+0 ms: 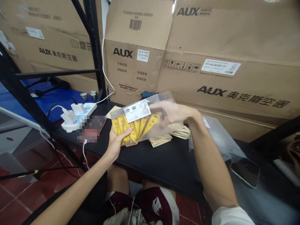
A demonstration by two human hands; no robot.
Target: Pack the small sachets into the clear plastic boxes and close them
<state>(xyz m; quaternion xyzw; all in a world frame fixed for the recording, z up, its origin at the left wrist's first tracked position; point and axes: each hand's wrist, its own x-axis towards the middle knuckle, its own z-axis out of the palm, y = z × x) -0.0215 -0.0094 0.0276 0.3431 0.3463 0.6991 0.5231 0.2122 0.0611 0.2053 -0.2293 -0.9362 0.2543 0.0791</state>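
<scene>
My left hand [114,142] is closed on the lower left end of a translucent plastic bag [154,101], its thumb lying across the front. Inside the bag, yellow packets [138,128] fan out in a row. A white printed label [137,111] sticks to the bag's upper front. My right hand [174,111] reaches into the bag's right end, close to the packets. Frosted plastic blurs its fingers, so whether they grip anything is unclear. Below and behind the bag, pale yellow packets [160,140] lie in piles on the black table [164,164].
Another clear plastic bag [219,137] lies to the right, near a dark phone [245,172]. On the left sit a white power strip [90,109] with plugged-in chargers and a blurred-out reddish object [99,125] with a cable. Large cardboard boxes [225,37] stand behind. A black metal post [95,47] rises at left.
</scene>
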